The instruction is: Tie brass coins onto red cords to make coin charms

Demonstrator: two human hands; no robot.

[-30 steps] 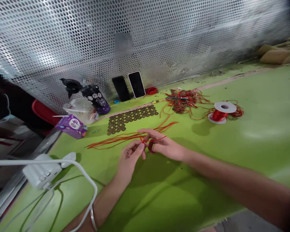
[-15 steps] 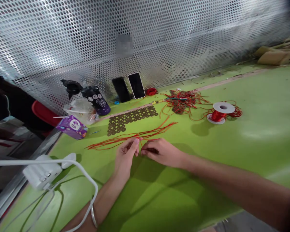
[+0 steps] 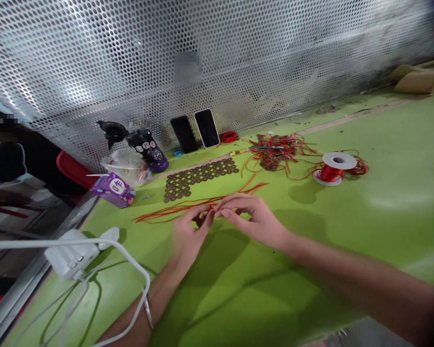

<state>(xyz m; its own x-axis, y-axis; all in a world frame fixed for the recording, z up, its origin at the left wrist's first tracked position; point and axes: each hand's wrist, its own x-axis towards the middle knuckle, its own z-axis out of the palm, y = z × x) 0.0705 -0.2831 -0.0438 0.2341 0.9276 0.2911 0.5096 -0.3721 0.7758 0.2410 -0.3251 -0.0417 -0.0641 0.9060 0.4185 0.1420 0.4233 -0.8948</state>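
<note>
Thin red cords (image 3: 166, 211) lie in a loose bundle on the green table, and my hands meet at its near side. My left hand (image 3: 190, 233) is closed, thumb and index finger pinching a red cord. Close against those fingertips, my right hand (image 3: 258, 219) has its fingers bent around the same spot; the piece of cord between them is mostly hidden. Just beyond the bundle is a flat panel of brown coin-like discs (image 3: 198, 176) joined in rows, with a notch at its lower right.
A spool of red cord (image 3: 331, 172) stands to the right, near a tangled pile of discs and cord (image 3: 275, 152). At the back are two phones (image 3: 207, 129) and a dark bottle (image 3: 148, 149). A purple box (image 3: 115, 190), white charger (image 3: 72, 253) and looping cable (image 3: 130, 260) lie left.
My right hand has turned and come up against the left fingertips, its fingers now arched over the cord. The red strand that stretched between the hands is no longer visible. The view has shifted slightly.
</note>
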